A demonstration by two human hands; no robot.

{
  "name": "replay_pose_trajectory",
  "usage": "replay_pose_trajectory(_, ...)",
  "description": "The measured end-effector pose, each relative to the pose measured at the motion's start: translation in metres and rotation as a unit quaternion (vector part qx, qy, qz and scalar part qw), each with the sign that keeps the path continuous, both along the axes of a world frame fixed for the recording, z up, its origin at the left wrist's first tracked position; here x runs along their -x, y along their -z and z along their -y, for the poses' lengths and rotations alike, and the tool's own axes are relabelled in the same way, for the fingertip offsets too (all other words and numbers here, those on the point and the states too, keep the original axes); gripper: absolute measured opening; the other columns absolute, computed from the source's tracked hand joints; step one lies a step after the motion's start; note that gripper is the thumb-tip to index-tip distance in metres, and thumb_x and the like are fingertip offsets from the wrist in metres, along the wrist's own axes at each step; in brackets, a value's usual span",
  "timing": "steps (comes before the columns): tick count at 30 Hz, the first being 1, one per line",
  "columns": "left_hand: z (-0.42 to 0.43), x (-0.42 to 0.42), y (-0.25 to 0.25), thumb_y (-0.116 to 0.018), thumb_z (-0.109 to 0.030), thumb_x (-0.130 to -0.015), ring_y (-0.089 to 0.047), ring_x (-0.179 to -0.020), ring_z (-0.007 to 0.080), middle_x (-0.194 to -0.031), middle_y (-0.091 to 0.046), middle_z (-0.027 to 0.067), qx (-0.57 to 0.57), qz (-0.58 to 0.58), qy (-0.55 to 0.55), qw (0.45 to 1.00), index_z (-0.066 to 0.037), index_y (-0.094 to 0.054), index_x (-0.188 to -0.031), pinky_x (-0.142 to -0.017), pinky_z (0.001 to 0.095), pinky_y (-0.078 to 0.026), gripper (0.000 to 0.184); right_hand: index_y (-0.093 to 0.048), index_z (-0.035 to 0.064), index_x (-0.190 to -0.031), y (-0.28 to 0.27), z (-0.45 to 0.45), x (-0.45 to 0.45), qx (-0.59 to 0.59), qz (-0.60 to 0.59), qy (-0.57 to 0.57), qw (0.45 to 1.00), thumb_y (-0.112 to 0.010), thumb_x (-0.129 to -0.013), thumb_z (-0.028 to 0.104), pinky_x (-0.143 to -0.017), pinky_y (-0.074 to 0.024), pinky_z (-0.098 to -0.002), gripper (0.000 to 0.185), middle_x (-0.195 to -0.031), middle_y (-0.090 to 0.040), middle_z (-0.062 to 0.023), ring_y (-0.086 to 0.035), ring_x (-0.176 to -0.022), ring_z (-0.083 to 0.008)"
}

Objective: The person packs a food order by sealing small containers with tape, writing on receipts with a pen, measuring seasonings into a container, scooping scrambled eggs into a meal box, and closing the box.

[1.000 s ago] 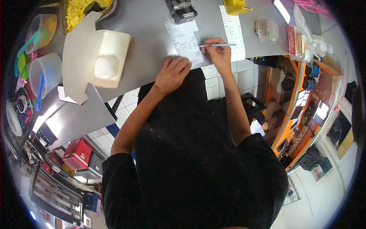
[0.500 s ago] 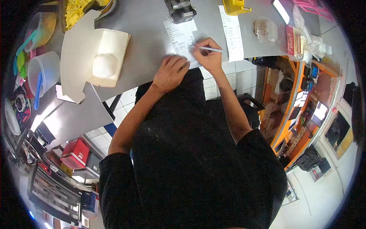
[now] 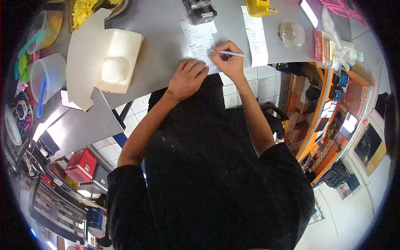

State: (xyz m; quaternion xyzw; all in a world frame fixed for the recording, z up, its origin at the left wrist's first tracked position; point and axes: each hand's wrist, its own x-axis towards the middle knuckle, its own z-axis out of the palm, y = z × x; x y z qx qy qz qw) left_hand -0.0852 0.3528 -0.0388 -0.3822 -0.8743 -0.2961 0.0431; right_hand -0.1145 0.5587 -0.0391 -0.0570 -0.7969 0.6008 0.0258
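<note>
A printed paper slip point(image 3: 199, 41) lies on the grey metal table point(image 3: 160, 37), its lower end near the front edge. My right hand point(image 3: 228, 61) pinches a slim pen point(image 3: 234, 53), with the tip end over the slip's lower part. Just left of it, my left hand point(image 3: 187, 80) rests at the table edge against the slip's lower left side, fingers together and bent; whether anything is under them is hidden. To the right lies a second printed slip point(image 3: 255, 41). A black device point(image 3: 201, 11) stands at the first slip's top end.
An open cardboard box point(image 3: 129, 52) holds a round white item point(image 3: 114, 70). Left of it are a clear tub point(image 3: 54, 75) and a tray of yellow food point(image 3: 83, 14). Rightward are a yellow dispenser point(image 3: 259, 7), a clear container point(image 3: 291, 33), a phone point(image 3: 308, 13) and a red-white pack point(image 3: 323, 46).
Compared with a second ago, my right hand has moved left with the pen, over the first slip and closer to my left hand. My left hand has stayed nearly still.
</note>
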Motion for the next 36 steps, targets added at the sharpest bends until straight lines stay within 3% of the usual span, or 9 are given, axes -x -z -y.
replay_pose_trajectory(6,0.000,0.002,-0.002,-0.069,-0.014,-0.083,-0.056,-0.116,0.0242,-0.120,-0.061,0.0053,-0.008,-0.009,0.000,1.000,-0.007,-0.069,-0.112,-0.101,0.0449,-0.044,0.030,-0.064,0.0038,-0.092,0.011,-0.014,0.008,0.012,0.010,0.087,0.996,-0.067,-0.084,0.007,-0.056,-0.0423,-0.0238,0.010,-0.072,-0.060,-0.0016,-0.053,-0.063,-0.0066)
replay_pose_trajectory(11,-0.001,0.002,-0.001,-0.068,-0.013,-0.084,-0.056,-0.115,0.0255,-0.117,-0.061,0.0072,-0.023,0.010,0.006,1.000,-0.006,-0.068,-0.109,-0.099,0.0457,-0.045,0.026,-0.061,-0.0003,-0.115,-0.031,-0.027,0.049,-0.341,0.125,0.016,0.932,-0.067,-0.085,0.022,-0.072,-0.0554,-0.0476,0.038,-0.087,-0.070,-0.0252,-0.069,-0.082,-0.0432)
replay_pose_trajectory(15,-0.003,0.004,-0.006,-0.066,-0.013,-0.086,-0.057,-0.112,0.0272,-0.112,-0.060,0.0084,-0.047,0.000,0.003,0.999,-0.004,-0.067,-0.102,-0.098,0.0472,-0.045,0.018,-0.063,-0.0001,-0.116,-0.048,-0.032,0.054,-0.352,0.024,0.037,0.935,-0.070,-0.084,0.027,-0.076,-0.0548,-0.0439,0.042,-0.096,-0.069,-0.0216,-0.068,-0.083,-0.0378)
replay_pose_trajectory(20,-0.005,0.015,-0.023,-0.067,-0.011,-0.085,-0.059,-0.104,0.0273,-0.108,-0.062,0.0088,-0.057,0.025,0.012,0.998,-0.004,-0.067,-0.099,-0.095,0.0470,-0.045,0.016,-0.061,-0.0014,-0.116,-0.048,-0.122,0.017,-0.338,-0.126,0.321,0.876,-0.074,-0.080,0.011,-0.068,-0.0513,-0.0365,0.040,-0.090,-0.063,-0.0140,-0.062,-0.072,-0.0244)
replay_pose_trajectory(22,-0.013,0.017,-0.029,-0.069,-0.008,-0.084,-0.061,-0.104,0.0290,-0.108,-0.063,0.0097,-0.070,0.041,0.008,0.997,-0.004,-0.067,-0.102,-0.094,0.0469,-0.047,0.019,-0.053,-0.0027,-0.124,-0.031,-0.168,0.002,-0.266,-0.091,0.410,0.868,-0.072,-0.083,0.007,-0.068,-0.0517,-0.0330,0.047,-0.092,-0.063,-0.0121,-0.062,-0.076,-0.0197)
replay_pose_trajectory(24,-0.030,0.028,-0.036,-0.069,-0.006,-0.083,-0.062,-0.102,0.0300,-0.108,-0.063,0.0106,-0.096,0.053,0.013,0.994,-0.004,-0.067,-0.104,-0.093,0.0459,-0.048,0.022,-0.047,-0.0022,-0.130,-0.018,-0.201,-0.005,-0.032,-0.028,0.457,0.888,-0.068,-0.087,0.006,-0.072,-0.0539,-0.0329,0.048,-0.097,-0.063,-0.0130,-0.063,-0.081,-0.0200)
replay_pose_trajectory(28,-0.116,0.068,-0.076,-0.068,-0.009,-0.083,-0.062,-0.103,0.0311,-0.107,-0.063,0.0118,-0.149,0.046,0.046,0.987,-0.004,-0.069,-0.110,-0.090,0.0413,-0.052,0.027,-0.040,-0.0017,-0.134,-0.004,-0.233,0.000,0.203,0.020,0.413,0.888,-0.061,-0.093,0.002,-0.077,-0.0589,-0.0360,0.046,-0.108,-0.064,-0.0159,-0.067,-0.089,-0.0237)
replay_pose_trajectory(31,-0.206,0.114,-0.100,-0.073,-0.027,-0.083,-0.050,-0.126,0.0398,-0.134,-0.052,0.0213,-0.108,0.035,0.082,0.990,-0.006,-0.052,-0.137,-0.106,0.0486,-0.043,0.061,-0.040,-0.0027,-0.134,-0.012,-0.237,0.007,0.285,0.032,0.415,0.863,-0.061,-0.094,0.000,-0.076,-0.0615,-0.0391,0.045,-0.112,-0.064,-0.0173,-0.070,-0.096,-0.0288)
replay_pose_trajectory(36,-0.315,0.172,-0.081,-0.085,-0.045,-0.067,-0.039,-0.136,0.0488,-0.144,-0.041,0.0300,0.049,-0.033,0.075,0.995,-0.017,-0.038,-0.154,-0.110,0.0566,-0.037,0.102,-0.043,0.0029,-0.135,0.005,-0.260,0.012,0.378,0.062,0.356,0.852,-0.060,-0.096,0.000,-0.089,-0.0583,-0.0387,0.043,-0.111,-0.064,-0.0125,-0.066,-0.103,-0.0236)
